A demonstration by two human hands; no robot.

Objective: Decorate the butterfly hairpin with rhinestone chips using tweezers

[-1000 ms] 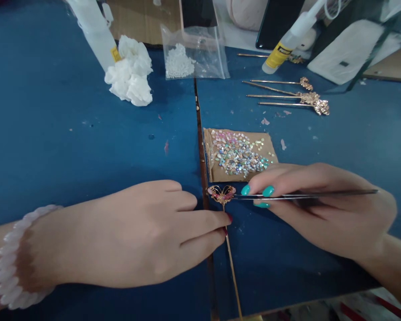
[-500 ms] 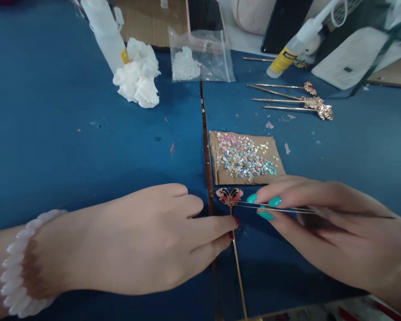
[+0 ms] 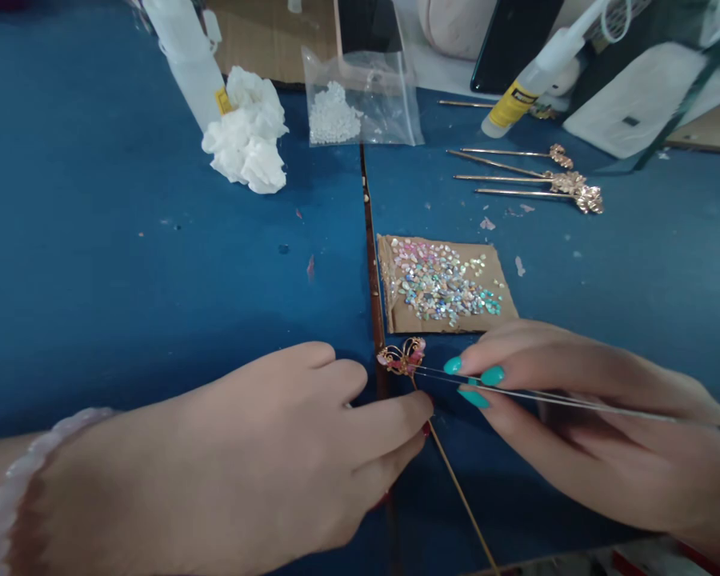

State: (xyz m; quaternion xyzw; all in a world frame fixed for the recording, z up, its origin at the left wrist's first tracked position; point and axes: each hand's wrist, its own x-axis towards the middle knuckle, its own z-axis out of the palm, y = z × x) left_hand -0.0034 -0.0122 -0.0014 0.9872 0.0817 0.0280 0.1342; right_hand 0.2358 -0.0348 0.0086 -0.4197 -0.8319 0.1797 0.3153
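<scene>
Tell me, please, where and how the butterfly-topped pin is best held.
Probably by its thin, straight shaft just below the butterfly head, from the left, where the left hand holds it; the head is openwork, and the tweezers point at it from the right.

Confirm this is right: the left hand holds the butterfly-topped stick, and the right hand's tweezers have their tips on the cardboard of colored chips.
One error: the head view shows the tweezers with their tips at the butterfly ornament, not on the cardboard. The left hand does hold the stick, and the right hand the tweezers.
</scene>
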